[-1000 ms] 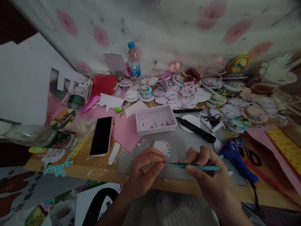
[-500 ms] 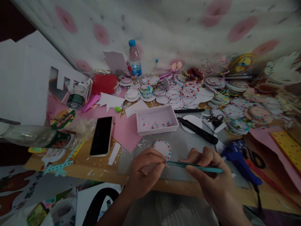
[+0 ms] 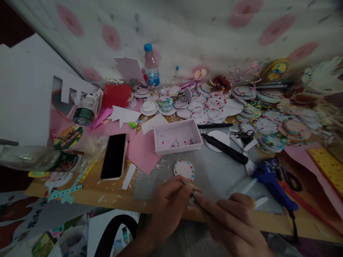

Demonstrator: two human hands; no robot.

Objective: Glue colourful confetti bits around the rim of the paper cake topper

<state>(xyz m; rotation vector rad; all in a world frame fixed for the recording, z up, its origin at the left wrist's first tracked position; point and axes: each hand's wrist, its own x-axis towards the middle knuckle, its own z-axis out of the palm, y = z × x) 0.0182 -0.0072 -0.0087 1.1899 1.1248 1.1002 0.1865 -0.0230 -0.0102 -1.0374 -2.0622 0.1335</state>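
My left hand (image 3: pixel 173 203) is closed in a pinch at the front edge of the cutting mat, with a tiny red piece (image 3: pixel 180 177) at its fingertips. My right hand (image 3: pixel 232 223), slightly blurred, is closed around slim teal tweezers (image 3: pixel 193 196). Their tip reaches in between the left fingers, and most of their length is hidden by the right hand. Just beyond the fingers lies a white paper disc (image 3: pixel 183 169) ringed with small coloured dots. Behind it stands a shallow white box (image 3: pixel 178 148) with several loose red and coloured bits inside.
A black utility knife (image 3: pixel 225 148) and a blue glue gun (image 3: pixel 276 184) lie to the right. On the left are a phone (image 3: pixel 114 156) and a lying plastic bottle (image 3: pixel 34 157). Many decorated discs (image 3: pixel 197 107) are heaped at the back, near an upright water bottle (image 3: pixel 152 67).
My right hand has moved left and down, bringing the tweezers from a level pose to a slanted one against the left fingers. The left hand has turned slightly. The view has shifted a little.
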